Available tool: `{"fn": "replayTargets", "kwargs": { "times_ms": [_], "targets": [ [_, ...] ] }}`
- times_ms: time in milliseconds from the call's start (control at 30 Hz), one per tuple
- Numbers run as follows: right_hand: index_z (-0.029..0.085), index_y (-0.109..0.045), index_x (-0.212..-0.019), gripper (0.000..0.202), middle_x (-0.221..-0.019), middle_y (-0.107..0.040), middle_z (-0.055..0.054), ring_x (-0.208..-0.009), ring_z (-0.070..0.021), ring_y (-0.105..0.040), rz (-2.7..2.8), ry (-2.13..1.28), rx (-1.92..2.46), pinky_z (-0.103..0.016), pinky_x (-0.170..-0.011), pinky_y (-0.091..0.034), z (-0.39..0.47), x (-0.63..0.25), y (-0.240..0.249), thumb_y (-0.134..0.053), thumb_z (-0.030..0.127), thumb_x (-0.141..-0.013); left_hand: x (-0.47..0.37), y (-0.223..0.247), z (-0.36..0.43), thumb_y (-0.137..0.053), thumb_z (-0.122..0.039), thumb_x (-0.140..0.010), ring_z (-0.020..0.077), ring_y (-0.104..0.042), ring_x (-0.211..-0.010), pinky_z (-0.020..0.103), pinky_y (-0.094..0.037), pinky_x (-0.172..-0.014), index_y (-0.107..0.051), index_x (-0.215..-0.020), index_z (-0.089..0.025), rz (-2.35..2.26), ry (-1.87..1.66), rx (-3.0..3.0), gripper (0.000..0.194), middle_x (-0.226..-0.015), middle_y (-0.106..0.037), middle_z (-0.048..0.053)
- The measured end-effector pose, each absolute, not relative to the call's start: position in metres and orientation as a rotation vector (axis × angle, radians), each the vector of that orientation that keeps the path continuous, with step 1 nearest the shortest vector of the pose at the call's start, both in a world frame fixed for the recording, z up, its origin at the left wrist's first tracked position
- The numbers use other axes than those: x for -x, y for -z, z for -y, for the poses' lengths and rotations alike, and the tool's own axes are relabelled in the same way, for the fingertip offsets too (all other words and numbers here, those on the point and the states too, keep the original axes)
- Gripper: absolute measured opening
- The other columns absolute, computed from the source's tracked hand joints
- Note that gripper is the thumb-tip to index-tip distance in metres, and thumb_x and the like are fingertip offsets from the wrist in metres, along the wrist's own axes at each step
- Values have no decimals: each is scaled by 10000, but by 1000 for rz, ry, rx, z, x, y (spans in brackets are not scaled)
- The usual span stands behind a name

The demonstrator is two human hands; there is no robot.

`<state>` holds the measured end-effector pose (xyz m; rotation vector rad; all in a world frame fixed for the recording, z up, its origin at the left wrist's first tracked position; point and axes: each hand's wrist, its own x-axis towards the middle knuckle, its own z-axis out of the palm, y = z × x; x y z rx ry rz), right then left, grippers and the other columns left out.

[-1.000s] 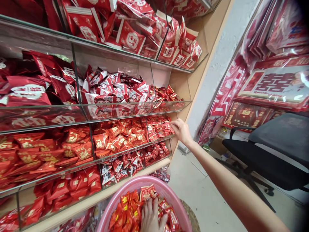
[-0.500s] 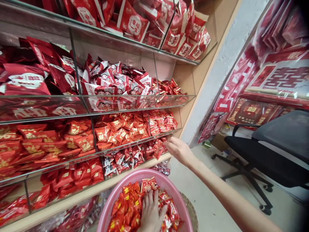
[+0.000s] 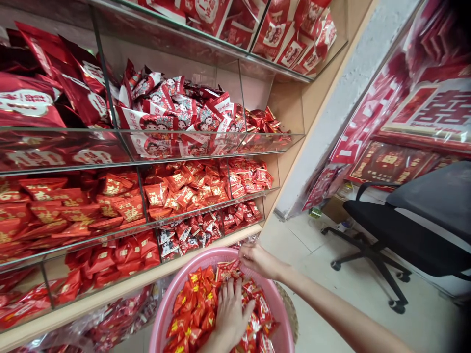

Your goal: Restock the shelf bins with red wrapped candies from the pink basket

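Observation:
A pink plastic basket [image 3: 172, 282] holds many small red candy packets [image 3: 196, 309], some with yellow print. My left hand [image 3: 232, 311] lies flat on top of them, fingers spread, gripping nothing. Over the far right rim of the basket is my right hand [image 3: 259, 261], its fingers curled in a pinch. A small red packet [image 3: 235, 272] shows at its fingertips, partly hidden and hard to part from the packets beneath. Close behind the basket, the lowest shelf compartment [image 3: 241, 215] contains similar red packets.
Glass-fronted shelves [image 3: 206, 159] with red packets rise ahead and left. Bagged packets [image 3: 121, 318] lie under the bottom ledge [image 3: 110, 298]. A woven round seat or mat [image 3: 289, 306] shows beneath the basket. A black office chair [image 3: 390, 230] stands right, near hanging red decorations [image 3: 362, 117].
My right hand has come down from the low shelf compartment to the basket rim, bringing a small red packet. My left hand stays on the packets. The view has shifted slightly.

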<state>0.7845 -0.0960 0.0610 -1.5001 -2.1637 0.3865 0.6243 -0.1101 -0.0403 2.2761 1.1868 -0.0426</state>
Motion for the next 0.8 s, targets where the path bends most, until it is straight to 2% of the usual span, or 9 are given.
{"fn": "replayTargets", "kwargs": {
  "times_ms": [100, 200, 300, 433, 800],
  "targets": [
    [179, -570, -824, 141, -835, -602, -32, -711, -124, -534, 2116, -466, 1427, -232, -681, -433, 97, -778, -48, -477, 84, -776, -625, 44, 109, -249, -591, -859, 295, -146, -1409, 423, -114, -1135, -216, -1457, -167, -1182, 28, -2291, 733, -1530, -206, 122],
    [193, -590, -863, 89, -936, -629, -55, -843, -148, -581, 2173, -480, 1385, -257, -782, -453, 96, -772, -35, -506, 200, -832, -626, 47, 109, -245, -583, -863, 311, -157, -1403, 436, -120, -1131, -226, -1452, -132, -1184, 46, -2304, 741, -1523, -215, 147],
    [197, -609, -850, 218, -960, -646, -64, -902, -152, -595, 2193, -468, 1393, -267, -825, -455, 93, -766, -22, -421, 292, -904, -625, 48, 110, -253, -564, -868, 316, -200, -1387, 436, -137, -1125, -259, -1441, -123, -1181, 24, -2319, 724, -1507, -251, 155],
    [178, -625, -886, 327, -994, -654, -83, -926, -150, -597, 2172, -435, 1380, -269, -846, -459, 90, -765, -7, -351, 349, -935, -623, 46, 112, -251, -558, -870, 318, -201, -1384, 434, -141, -1124, -266, -1439, -129, -1183, 11, -2314, 713, -1507, -256, 141],
    [187, -626, -914, 333, -935, -647, -66, -875, -143, -596, 2308, -307, 1511, -264, -777, -467, 102, -781, 31, -318, 310, -946, -624, 42, 112, -231, -544, -879, 317, -129, -1408, 440, -135, -1139, -220, -1451, -109, -1179, 105, -2305, 718, -1529, -164, 169]
  ]
}}
